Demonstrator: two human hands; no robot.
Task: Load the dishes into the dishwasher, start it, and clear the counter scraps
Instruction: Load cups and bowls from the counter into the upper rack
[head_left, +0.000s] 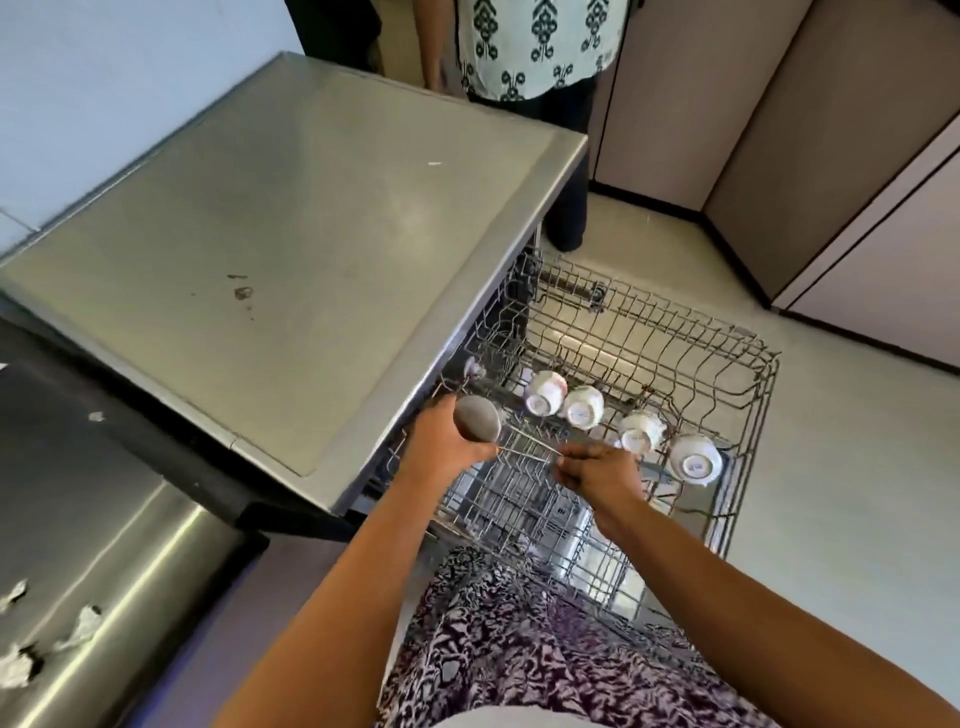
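Note:
The dishwasher's upper wire rack (748, 364) is pulled out over the floor. Several white patterned cups (582, 408) lie upside down in a row across it. My left hand (441, 441) grips a steel tumbler (477, 419) at the rack's near left corner, just below the dishwasher's steel top (291, 228). My right hand (597, 470) pinches a wire tine of a fold-down shelf (524, 449) beside the tumbler. Further racks show beneath, through the wires.
Crumpled white scraps (21, 665) lie on the dark counter at the lower left. Another person (540, 47) stands behind the dishwasher. Beige cabinet doors (831, 156) line the right side, with pale floor around the rack.

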